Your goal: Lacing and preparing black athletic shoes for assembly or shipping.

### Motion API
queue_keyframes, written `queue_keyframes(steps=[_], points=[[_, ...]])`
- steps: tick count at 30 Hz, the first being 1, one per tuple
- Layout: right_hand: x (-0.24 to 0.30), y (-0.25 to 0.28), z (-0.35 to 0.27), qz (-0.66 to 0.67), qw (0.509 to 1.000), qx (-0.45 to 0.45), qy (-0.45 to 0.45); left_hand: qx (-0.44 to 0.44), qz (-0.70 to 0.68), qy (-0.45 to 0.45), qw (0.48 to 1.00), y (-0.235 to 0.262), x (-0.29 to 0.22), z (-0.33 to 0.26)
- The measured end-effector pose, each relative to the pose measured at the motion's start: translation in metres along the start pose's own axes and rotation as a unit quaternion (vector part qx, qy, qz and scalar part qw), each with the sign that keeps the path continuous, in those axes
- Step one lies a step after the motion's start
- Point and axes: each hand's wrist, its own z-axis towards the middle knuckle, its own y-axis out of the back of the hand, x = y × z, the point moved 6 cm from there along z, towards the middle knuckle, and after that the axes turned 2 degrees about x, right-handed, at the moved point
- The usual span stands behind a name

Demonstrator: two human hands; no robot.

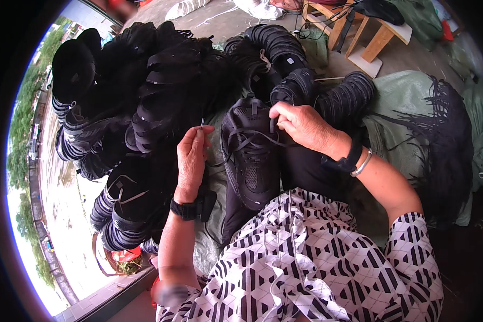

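Observation:
A black shoe upper (pixel 252 177) lies on my lap, toe toward me, with loose black laces looping across its front. My left hand (pixel 192 155) is left of the upper, thumb and fingers pinched on a thin metal-looking rod (pixel 202 123) whose tip points up. On the other side, my right hand (pixel 308 127) has its thumb and forefinger closed on a black shoelace (pixel 272 124) by the upper's tongue. The other fingers of that hand are curled in. Where the lace runs under my fingers is hidden.
Big piles of nested black shoe uppers (pixel 169 86) rise at the left. More stacks (pixel 276 45) stand ahead. A bundle of black laces (pixel 443 139) hangs over green sacking (pixel 397 91) at the right. A wooden stool (pixel 378 45) stands at the far right.

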Motion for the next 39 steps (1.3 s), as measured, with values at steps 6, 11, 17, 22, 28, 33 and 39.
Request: queue_keyframes(steps=[6,11,17,22,28,33,39], points=[[-0.002,0.0,0.02,-0.066,0.986,0.133,0.076,-0.019,-0.041,-0.069,0.997,-0.019,-0.005,0.006],[-0.003,-0.004,0.038,-0.144,0.946,0.281,0.066,0.062,-0.032,0.034,0.997,-0.023,0.012,0.003],[-0.019,-0.028,0.046,-0.15,0.965,0.213,-0.007,0.041,-0.003,-0.038,0.998,-0.03,0.005,0.006],[-0.045,-0.027,0.05,0.014,0.993,0.096,-0.06,0.062,-0.025,0.002,0.998,-0.031,0.013,0.012],[-0.103,0.075,0.077,0.278,0.905,-0.205,-0.248,0.086,-0.019,-0.009,0.996,-0.028,0.012,0.011],[-0.081,0.042,0.073,-0.03,0.985,-0.145,-0.086,0.098,-0.089,0.0,0.991,-0.027,0.025,0.012],[0.014,-0.02,0.066,0.043,0.997,0.057,-0.011,0.081,-0.076,-0.005,0.994,-0.028,0.023,0.014]])
